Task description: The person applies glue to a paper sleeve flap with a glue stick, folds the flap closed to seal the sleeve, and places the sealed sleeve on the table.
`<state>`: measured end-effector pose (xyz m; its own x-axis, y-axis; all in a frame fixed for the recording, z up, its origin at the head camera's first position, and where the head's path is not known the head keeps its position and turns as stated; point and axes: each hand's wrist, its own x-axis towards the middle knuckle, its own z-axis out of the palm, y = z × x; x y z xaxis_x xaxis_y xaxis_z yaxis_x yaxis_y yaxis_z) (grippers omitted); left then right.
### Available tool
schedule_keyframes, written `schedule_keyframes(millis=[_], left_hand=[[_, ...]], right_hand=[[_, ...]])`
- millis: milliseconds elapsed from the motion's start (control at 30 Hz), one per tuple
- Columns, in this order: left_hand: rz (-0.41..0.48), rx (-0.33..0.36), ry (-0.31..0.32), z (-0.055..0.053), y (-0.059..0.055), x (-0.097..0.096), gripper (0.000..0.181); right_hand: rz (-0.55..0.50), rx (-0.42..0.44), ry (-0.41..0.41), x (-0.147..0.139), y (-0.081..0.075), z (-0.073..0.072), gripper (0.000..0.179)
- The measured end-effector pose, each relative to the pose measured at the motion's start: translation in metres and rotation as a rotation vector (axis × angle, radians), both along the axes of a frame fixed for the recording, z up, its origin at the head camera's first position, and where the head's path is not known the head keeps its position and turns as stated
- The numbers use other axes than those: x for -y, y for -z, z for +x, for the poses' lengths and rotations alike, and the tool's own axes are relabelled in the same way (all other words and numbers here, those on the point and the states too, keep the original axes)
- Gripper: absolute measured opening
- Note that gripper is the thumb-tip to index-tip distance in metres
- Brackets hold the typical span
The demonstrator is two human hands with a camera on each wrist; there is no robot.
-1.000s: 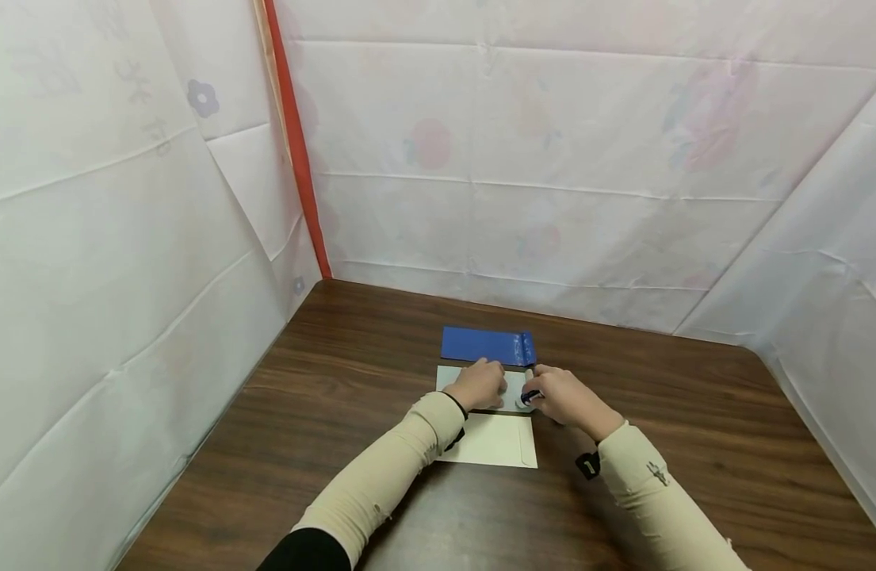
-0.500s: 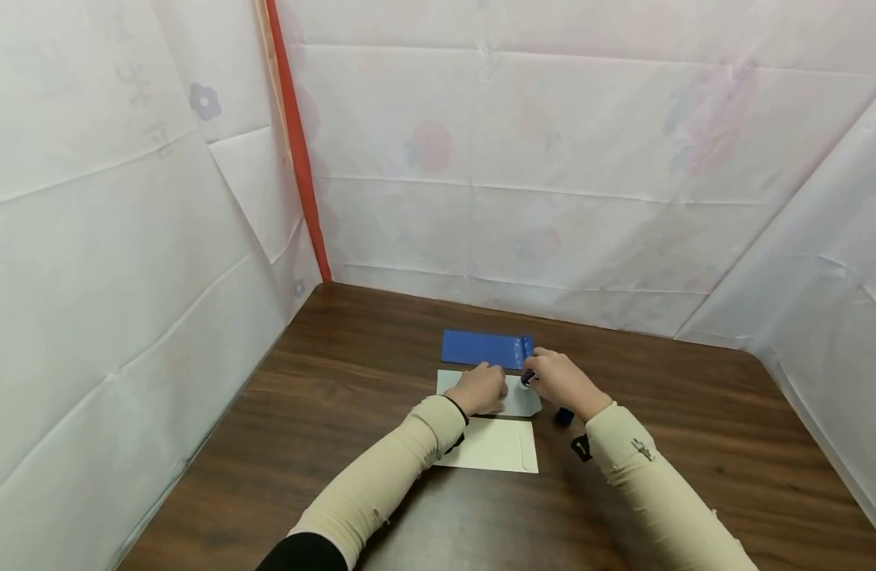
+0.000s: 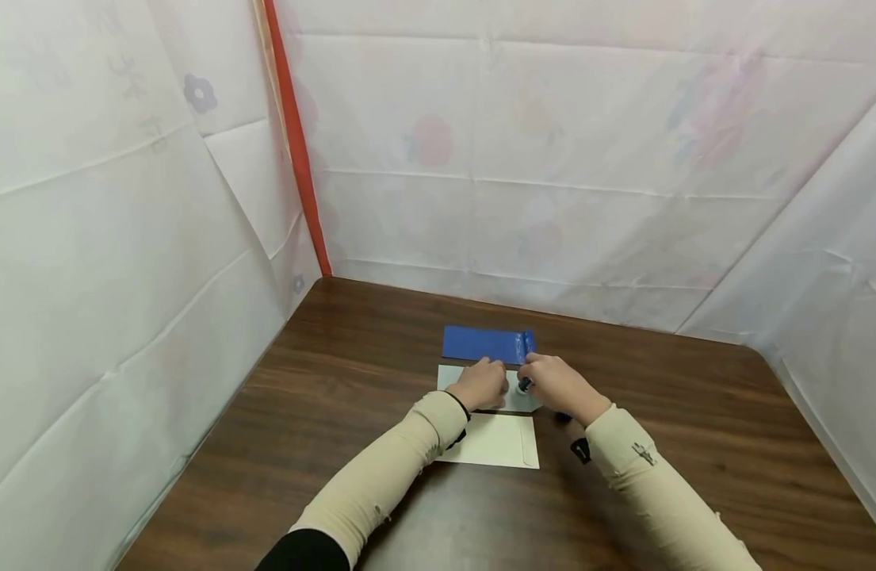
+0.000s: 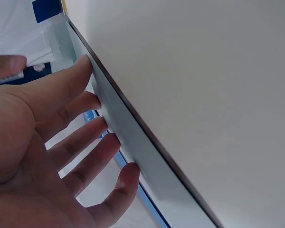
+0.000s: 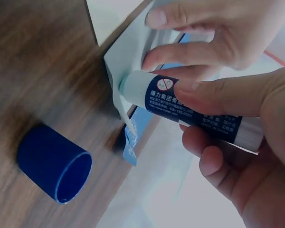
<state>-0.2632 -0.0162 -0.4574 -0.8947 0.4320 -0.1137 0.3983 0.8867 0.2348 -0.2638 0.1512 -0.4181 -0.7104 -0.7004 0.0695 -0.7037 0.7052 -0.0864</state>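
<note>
From my remote feeds, a right hand [image 3: 557, 388] pinches a smooth white cylinder of a glue stick [image 5: 168, 103] between thumb and curled fingers, its tip touching the flap of a flat, pale grey-blue paper envelope [image 3: 518, 404], while the left hand [image 3: 483, 385] presses that paper with loosely spread fingers, gripping nothing. I can read "得力集团有" in white on the navy label, beside a red prohibition circle. On the wood-grained table [image 3: 338, 373] I see a glossy-streaked blue envelope [image 3: 480, 344] beyond, a cream envelope [image 3: 491, 441] nearer, and a hollow blue cap [image 5: 50, 161].
</note>
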Motion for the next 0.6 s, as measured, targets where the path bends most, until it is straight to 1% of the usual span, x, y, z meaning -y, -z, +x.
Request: schedule_keyframes(millis=[200,300,367,467,600], left_hand=[[0.004,0.0,0.004,0.0,-0.002,0.0,0.024],[-0.001,0.003,-0.001,0.0,-0.002,0.0,0.023],[-0.005,0.001,-0.001,0.0,-0.001,0.001,0.021],[-0.015,-0.01,0.01,0.0,-0.001,0.0,0.017],[-0.024,-0.027,0.028,0.001,0.0,0.0,0.018]], right_hand=[[-0.018,0.024,-0.036,-0.005,-0.001,0.015,0.021],[-0.025,0.042,-0.055,-0.009,-0.001,0.02,0.019],[-0.038,0.062,-0.053,-0.012,-0.001,0.022,0.019],[-0.07,0.076,-0.045,-0.017,-0.003,0.022,0.019],[-0.117,0.096,-0.003,-0.021,-0.007,0.016,0.018]])
